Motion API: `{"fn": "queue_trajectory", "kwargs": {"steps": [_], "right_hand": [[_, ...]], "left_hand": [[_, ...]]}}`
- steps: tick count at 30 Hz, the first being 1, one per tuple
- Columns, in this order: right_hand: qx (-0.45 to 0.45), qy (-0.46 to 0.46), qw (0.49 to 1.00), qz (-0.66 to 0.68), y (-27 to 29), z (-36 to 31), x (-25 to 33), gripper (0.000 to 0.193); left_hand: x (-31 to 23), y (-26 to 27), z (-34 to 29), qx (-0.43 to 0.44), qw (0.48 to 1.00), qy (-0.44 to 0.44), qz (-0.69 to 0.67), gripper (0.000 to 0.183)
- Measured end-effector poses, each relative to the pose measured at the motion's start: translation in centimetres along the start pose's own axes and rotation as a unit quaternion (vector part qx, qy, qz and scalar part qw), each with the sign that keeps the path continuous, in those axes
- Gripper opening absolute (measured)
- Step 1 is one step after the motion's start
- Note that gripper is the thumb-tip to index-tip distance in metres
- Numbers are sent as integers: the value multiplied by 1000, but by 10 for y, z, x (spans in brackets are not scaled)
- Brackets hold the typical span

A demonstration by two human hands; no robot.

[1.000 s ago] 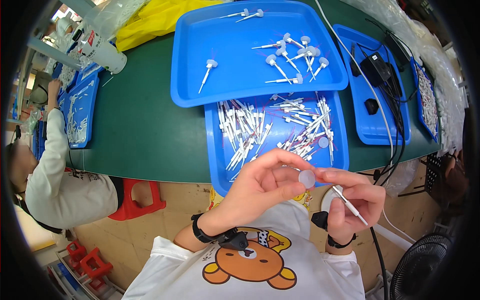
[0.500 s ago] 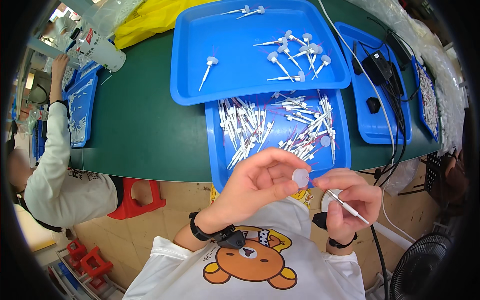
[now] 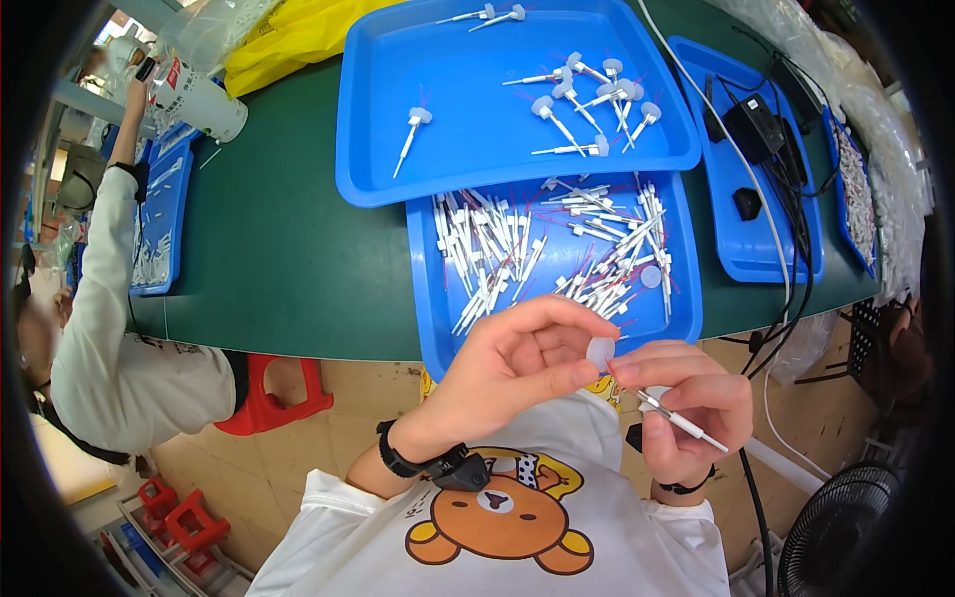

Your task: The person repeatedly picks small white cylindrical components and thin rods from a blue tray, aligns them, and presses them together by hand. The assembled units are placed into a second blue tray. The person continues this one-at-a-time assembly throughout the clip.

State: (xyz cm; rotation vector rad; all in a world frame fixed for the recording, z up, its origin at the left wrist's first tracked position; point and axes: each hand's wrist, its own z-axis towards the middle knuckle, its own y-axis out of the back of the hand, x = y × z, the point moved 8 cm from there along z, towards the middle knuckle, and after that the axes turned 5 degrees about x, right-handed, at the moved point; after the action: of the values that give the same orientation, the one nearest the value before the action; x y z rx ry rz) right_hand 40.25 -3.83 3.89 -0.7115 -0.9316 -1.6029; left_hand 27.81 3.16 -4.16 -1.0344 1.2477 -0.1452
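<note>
Between the thumb and fingers of my left hand (image 3: 517,373) is a small translucent white disc (image 3: 599,352), turned partly edge-on. My right hand (image 3: 688,388) is closed on a slim white rod (image 3: 693,430) with a metal section, its tip pointing down to the right. Fine red wire shows between the disc and my right fingertips, which almost meet the disc. Beyond my hands lies a lower blue tray (image 3: 428,298) with many similar rods and one loose disc (image 3: 651,277). An upper blue tray (image 3: 458,109), overlapping it, carries several rods with discs on their ends.
Right of the trays, another blue tray (image 3: 741,234) holds a black power adapter (image 3: 754,129) and cables. A white bottle (image 3: 204,99) and yellow bag (image 3: 298,45) stand far left. At left sits another person (image 3: 109,318); a black fan (image 3: 846,537) is lower right.
My right hand has shifted slightly left and up with the rod, closer to the disc. The disc has turned more edge-on. At left, the other person's raised arm has moved.
</note>
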Motion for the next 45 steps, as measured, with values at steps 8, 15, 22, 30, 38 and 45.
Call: {"fn": "queue_trajectory", "kwargs": {"steps": [8, 15, 22, 30, 38, 45], "right_hand": [[-11, -35, 998, 49, 1, -3, -7, 30], [-56, -79, 995, 21, 4, -4, -11, 27], [8, -45, 985, -166, 4, 10, 1, 27], [76, -15, 958, -278, -3, 17, 11, 31], [73, -11, 965, -252, -9, 17, 4, 25], [126, -155, 978, -67, -15, 9, -8, 13]], "left_hand": [[-2, 1, -1, 1, 1000, -10, -5, 33], [-7, -3, 1, 64, 996, -65, 17, 34], [-10, -3, -2, 45, 995, -61, 62, 35], [-17, 2, -5, 26, 988, -94, 122, 38], [-27, 5, -10, -14, 973, -124, 195, 35], [-47, -10, -22, 14, 930, -163, 330, 29]]}}
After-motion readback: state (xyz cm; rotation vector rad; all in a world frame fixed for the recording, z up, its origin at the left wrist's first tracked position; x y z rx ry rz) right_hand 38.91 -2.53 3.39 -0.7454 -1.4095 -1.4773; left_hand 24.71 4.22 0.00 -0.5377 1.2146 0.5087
